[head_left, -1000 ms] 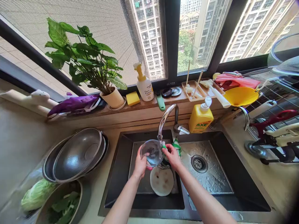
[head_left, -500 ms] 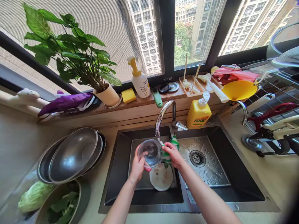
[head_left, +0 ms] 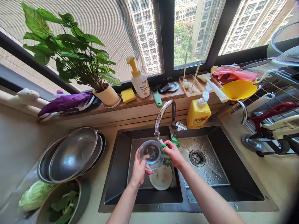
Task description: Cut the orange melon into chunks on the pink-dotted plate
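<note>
Left hand (head_left: 139, 171) curled around a clear glass bowl (head_left: 150, 154), fingers wrapped behind it, the bowl held tilted above the left basin of a dark sink (head_left: 121, 174). Right hand (head_left: 171, 153) pinching a green-and-white cloth (head_left: 174, 142) at the bowl's right rim. At 6 o'clock, just under the hands, a white plate (head_left: 161, 178) lying in the basin. At 12 o'clock, a metal tap (head_left: 163, 113) above the bowl. At 9 o'clock, stacked steel bowls (head_left: 73, 155) on the counter. At 1 o'clock, a yellow bottle (head_left: 198, 114) behind the sink. Farther, at 2 o'clock, a yellow funnel (head_left: 239, 89), and at 11 o'clock, a potted plant (head_left: 70, 49) on the window sill.
</note>
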Demonstrator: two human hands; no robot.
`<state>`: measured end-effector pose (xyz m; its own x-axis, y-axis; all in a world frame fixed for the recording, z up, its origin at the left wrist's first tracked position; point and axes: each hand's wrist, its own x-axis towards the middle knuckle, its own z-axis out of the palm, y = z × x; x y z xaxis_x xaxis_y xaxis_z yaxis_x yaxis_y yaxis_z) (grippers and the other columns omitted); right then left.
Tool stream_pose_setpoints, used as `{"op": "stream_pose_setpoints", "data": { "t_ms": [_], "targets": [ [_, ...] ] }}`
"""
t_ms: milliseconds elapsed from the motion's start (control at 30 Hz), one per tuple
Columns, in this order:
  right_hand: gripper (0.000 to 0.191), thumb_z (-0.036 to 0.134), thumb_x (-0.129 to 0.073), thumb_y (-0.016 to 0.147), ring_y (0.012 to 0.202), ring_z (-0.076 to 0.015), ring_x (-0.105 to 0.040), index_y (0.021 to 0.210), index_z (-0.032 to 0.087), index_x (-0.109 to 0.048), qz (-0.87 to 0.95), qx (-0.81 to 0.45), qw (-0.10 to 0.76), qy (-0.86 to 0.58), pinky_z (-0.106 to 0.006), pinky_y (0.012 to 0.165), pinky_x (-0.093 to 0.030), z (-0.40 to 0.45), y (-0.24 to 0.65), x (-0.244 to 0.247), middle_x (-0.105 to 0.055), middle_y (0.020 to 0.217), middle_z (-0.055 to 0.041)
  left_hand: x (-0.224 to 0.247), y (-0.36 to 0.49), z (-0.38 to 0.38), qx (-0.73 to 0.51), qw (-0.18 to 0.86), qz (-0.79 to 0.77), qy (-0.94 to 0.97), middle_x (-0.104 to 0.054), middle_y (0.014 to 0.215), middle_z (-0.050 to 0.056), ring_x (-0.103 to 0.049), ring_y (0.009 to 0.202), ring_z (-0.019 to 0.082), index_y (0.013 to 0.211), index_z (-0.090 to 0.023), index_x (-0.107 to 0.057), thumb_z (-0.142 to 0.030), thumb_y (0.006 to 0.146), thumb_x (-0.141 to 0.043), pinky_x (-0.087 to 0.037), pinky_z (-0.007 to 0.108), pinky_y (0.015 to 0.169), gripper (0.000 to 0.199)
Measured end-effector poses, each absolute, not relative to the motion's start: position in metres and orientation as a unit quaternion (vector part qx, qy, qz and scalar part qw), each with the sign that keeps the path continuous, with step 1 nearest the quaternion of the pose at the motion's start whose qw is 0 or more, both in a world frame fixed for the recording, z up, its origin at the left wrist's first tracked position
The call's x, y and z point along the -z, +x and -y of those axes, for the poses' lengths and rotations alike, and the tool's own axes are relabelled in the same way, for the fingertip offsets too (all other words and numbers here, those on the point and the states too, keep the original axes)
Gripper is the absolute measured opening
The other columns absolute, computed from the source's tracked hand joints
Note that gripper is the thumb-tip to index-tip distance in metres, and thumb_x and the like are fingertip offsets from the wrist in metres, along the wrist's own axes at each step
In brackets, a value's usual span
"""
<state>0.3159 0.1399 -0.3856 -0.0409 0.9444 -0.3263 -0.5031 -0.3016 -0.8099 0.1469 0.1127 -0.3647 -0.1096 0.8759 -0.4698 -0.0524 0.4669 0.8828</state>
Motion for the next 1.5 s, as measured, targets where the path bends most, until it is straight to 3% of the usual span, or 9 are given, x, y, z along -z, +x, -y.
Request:
{"op": "stream_pose_setpoints", "data": {
  "t_ms": [233, 367, 500, 567, 767, 1167, 1367, 1433, 1500],
  "targets": [
    [0.029, 0.043, -0.065, 0.064, 0.055, -0.0098, -0.044, 0.072, 0.02, -0.048, 0.275, -0.668, 0.433, -0.539, -0.022, 0.052, -0.034, -0.08, 0.361, 0.427, -0.049, 0.06, 0.0057, 0.364, 0.151, -0.117, -0.413, 0.595, -0.64, 0.256, -0.055, 0.101, 0.005, -0.047, 0.036, 0.003, 0.132, -0.034, -0.03, -0.019, 0.073, -0.061, -0.053, 0.028, 0.038, 0.068],
    [0.028, 0.047, -0.058, 0.064, 0.055, -0.0149, -0.05, 0.065, 0.021, -0.05, 0.348, -0.519, 0.34, -0.702, -0.026, 0.053, -0.037, -0.058, 0.404, 0.475, -0.051, 0.055, 0.0021, 0.369, 0.154, -0.121, -0.422, 0.608, -0.626, 0.246, -0.052, 0.11, 0.006, -0.051, 0.041, 0.004, 0.129, -0.033, -0.034, -0.016, 0.07, -0.063, -0.053, 0.027, 0.038, 0.067],
    [0.027, 0.04, -0.058, 0.066, 0.08, -0.0219, -0.059, 0.084, 0.02, -0.062, 0.407, -0.412, 0.366, -0.729, -0.033, 0.074, -0.042, -0.1, 0.41, 0.488, -0.065, 0.083, -0.0065, 0.376, 0.165, -0.127, -0.393, 0.625, -0.631, 0.237, -0.052, 0.112, 0.007, -0.055, 0.044, 0.005, 0.128, -0.032, -0.033, -0.016, 0.07, -0.064, -0.052, 0.025, 0.038, 0.068],
    [0.032, 0.037, -0.057, 0.068, 0.081, -0.022, -0.06, 0.093, 0.02, -0.063, 0.423, -0.391, 0.392, -0.717, -0.035, 0.077, -0.043, -0.133, 0.403, 0.485, -0.066, 0.089, -0.0077, 0.378, 0.172, -0.13, -0.37, 0.637, -0.632, 0.241, -0.053, 0.112, 0.008, -0.056, 0.044, 0.006, 0.13, -0.031, -0.031, -0.017, 0.072, -0.063, -0.052, 0.024, 0.038, 0.068],
    [0.018, 0.035, -0.061, 0.066, 0.072, -0.02, -0.06, 0.074, 0.02, -0.066, 0.429, -0.414, 0.402, -0.695, -0.033, 0.07, -0.044, -0.172, 0.395, 0.483, -0.068, 0.074, -0.0044, 0.385, 0.184, -0.133, -0.342, 0.653, -0.628, 0.25, -0.052, 0.118, 0.01, -0.054, 0.042, 0.005, 0.131, -0.033, -0.03, -0.021, 0.072, -0.064, -0.05, 0.023, 0.036, 0.069],
    [0.029, 0.034, -0.062, 0.064, 0.075, -0.018, -0.059, 0.088, 0.018, -0.065, 0.421, -0.447, 0.383, -0.69, -0.032, 0.073, -0.043, -0.153, 0.404, 0.474, -0.067, 0.083, -0.0042, 0.393, 0.177, -0.129, -0.32, 0.675, -0.614, 0.255, -0.045, 0.13, 0.011, -0.054, 0.044, 0.005, 0.132, -0.032, -0.031, -0.023, 0.068, -0.063, -0.049, 0.023, 0.036, 0.071],
    [0.034, 0.049, -0.071, 0.059, 0.053, -0.012, -0.05, 0.064, 0.016, -0.064, 0.399, -0.644, 0.254, -0.601, -0.023, 0.051, -0.037, -0.086, 0.422, 0.47, -0.059, 0.056, 0.0017, 0.399, 0.195, -0.141, -0.309, 0.659, -0.627, 0.276, -0.044, 0.133, 0.01, -0.057, 0.049, 0.008, 0.133, -0.034, -0.034, -0.024, 0.069, -0.061, -0.046, 0.022, 0.034, 0.07],
    [0.037, 0.053, -0.071, 0.06, 0.056, -0.0121, -0.05, 0.061, 0.017, -0.06, 0.359, -0.653, 0.303, -0.594, -0.023, 0.052, -0.037, -0.07, 0.424, 0.463, -0.057, 0.057, 0.0015, 0.401, 0.205, -0.149, -0.3, 0.662, -0.626, 0.284, -0.05, 0.127, 0.01, -0.056, 0.047, 0.008, 0.135, -0.033, -0.033, -0.023, 0.07, -0.06, -0.046, 0.022, 0.034, 0.071],
    [0.037, 0.054, -0.069, 0.064, 0.068, -0.0153, -0.055, 0.064, 0.018, -0.058, 0.316, -0.602, 0.416, -0.605, -0.026, 0.061, -0.043, -0.066, 0.427, 0.455, -0.061, 0.069, -0.0015, 0.402, 0.214, -0.157, -0.29, 0.665, -0.624, 0.29, -0.055, 0.119, 0.011, -0.054, 0.043, 0.008, 0.137, -0.032, -0.031, -0.02, 0.071, -0.058, -0.046, 0.022, 0.035, 0.072]
  ]
}}
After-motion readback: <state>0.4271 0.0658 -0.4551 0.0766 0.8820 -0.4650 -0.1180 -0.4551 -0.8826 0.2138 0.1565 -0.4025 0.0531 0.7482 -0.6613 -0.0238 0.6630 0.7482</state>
